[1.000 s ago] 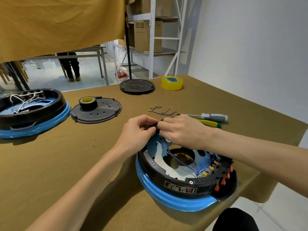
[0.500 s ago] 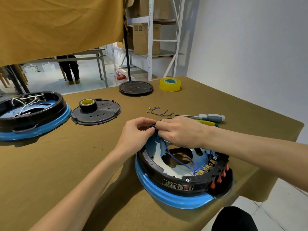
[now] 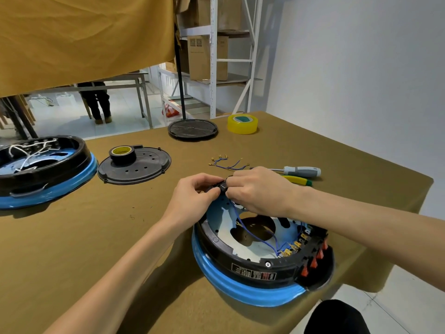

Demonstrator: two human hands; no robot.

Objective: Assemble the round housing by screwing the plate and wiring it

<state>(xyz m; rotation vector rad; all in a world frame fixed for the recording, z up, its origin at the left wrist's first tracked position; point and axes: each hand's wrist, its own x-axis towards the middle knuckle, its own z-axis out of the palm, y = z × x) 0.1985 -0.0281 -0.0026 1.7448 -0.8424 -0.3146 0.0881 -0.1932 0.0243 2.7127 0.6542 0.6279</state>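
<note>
At the near right edge of the olive cloth-covered table (image 3: 72,237), the round black plastic housing with a glossy blue rim (image 3: 243,289) lies open side up, showing a pale blue metal plate with a large central hole (image 3: 224,218) and thin blue wires (image 3: 262,237) running to brass terminals. The left hand (image 3: 192,198) and right hand (image 3: 260,191) meet at its far rim, both with curled fingers pinching a small black part (image 3: 222,186). Farther off lie loose blue wires (image 3: 228,163), a grey-handled screwdriver (image 3: 301,171) and a flat black perforated disc (image 3: 144,168).
</note>
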